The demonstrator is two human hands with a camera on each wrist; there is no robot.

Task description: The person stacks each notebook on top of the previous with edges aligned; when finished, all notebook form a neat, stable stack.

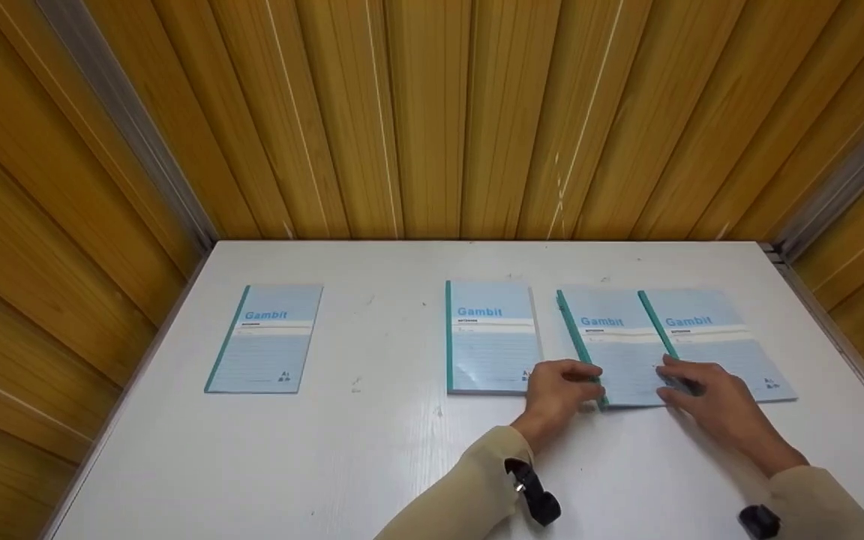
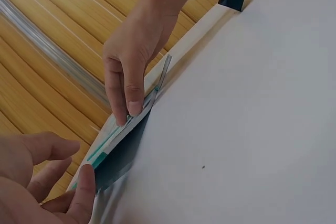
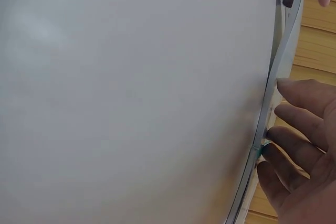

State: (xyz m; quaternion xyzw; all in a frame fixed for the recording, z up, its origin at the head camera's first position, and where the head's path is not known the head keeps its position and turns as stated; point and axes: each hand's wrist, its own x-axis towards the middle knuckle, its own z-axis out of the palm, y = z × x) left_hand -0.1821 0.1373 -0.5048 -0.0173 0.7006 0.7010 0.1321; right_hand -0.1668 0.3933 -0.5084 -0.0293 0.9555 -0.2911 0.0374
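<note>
Two light-blue "Gambit" notebooks with green spines lie side by side under the hands. My left hand point(image 1: 559, 394) pinches the lower spine corner of the left one, the notebook point(image 1: 622, 367); that corner is raised, and its dark underside point(image 2: 123, 153) shows in the left wrist view. The right hand point(image 1: 717, 394) rests its fingertips where this notebook meets the spine of the rightmost notebook point(image 1: 732, 352). In the right wrist view, the right hand's fingers point(image 3: 299, 114) are loosely extended along the notebooks' lower edge.
Left of the hands lies another notebook point(image 1: 490, 341), close to my left hand. A similar notebook point(image 1: 263, 341) lies alone at the far left of the white table point(image 1: 372, 465). Wood-patterned panels point(image 1: 432, 120) stand behind the table and at both sides.
</note>
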